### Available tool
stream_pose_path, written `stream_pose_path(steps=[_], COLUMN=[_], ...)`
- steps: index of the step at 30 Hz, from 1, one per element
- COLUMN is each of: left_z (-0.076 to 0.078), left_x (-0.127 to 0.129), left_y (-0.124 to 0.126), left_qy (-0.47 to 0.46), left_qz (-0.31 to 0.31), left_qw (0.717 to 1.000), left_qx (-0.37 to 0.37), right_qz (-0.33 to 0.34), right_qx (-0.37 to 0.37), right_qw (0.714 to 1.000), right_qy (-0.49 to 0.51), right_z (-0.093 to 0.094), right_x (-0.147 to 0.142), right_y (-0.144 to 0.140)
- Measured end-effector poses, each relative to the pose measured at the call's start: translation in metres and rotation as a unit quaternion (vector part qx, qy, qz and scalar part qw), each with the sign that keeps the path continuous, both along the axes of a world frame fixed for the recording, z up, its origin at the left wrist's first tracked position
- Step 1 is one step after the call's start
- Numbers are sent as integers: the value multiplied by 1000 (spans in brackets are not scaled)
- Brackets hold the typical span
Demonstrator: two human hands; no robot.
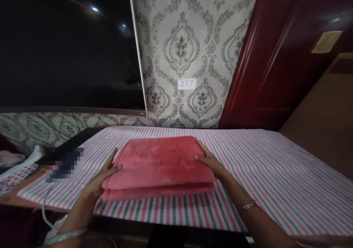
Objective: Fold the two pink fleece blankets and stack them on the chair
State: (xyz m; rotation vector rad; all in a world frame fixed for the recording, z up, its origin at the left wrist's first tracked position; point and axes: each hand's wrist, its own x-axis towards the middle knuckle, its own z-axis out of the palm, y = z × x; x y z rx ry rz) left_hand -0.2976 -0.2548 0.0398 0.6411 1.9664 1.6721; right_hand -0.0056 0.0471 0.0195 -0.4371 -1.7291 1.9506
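Observation:
A pink plush blanket (162, 163), folded into a thick rectangle, is between my two hands over a striped cloth (275, 167). Along its left edge, my left hand (103, 174) grips it with the thumb on top and the other fingers at the side. My right hand (209, 161) grips the opposite edge, its thumb lying on the upper face. Layered folds show at the blanket's near side. Whether its underside rests fully on the cloth is hard to tell.
A large dark television (68, 49) stands behind on the left. Patterned wallpaper bears a paper label (186, 83) reading 277. To the right are a dark red door (275, 57) and a brown board (325, 104). A white cable (44, 207) hangs at the table's left front.

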Motion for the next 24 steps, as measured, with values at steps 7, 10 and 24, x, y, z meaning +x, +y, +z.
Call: stream_pose_path(steps=[7, 10, 24], left_z=[-16, -3, 7], left_x=[8, 2, 26], left_y=[-18, 2, 136], left_qy=[3, 145, 491], left_qz=[-27, 15, -45], left_qw=[995, 976, 777], left_qx=[-95, -161, -391], right_qz=[-70, -127, -178], right_qx=[100, 198, 509], right_qw=[992, 964, 749], right_qy=[-41, -126, -385], right_z=[-57, -38, 7], right_x=[26, 19, -105], right_y=[-13, -7, -29])
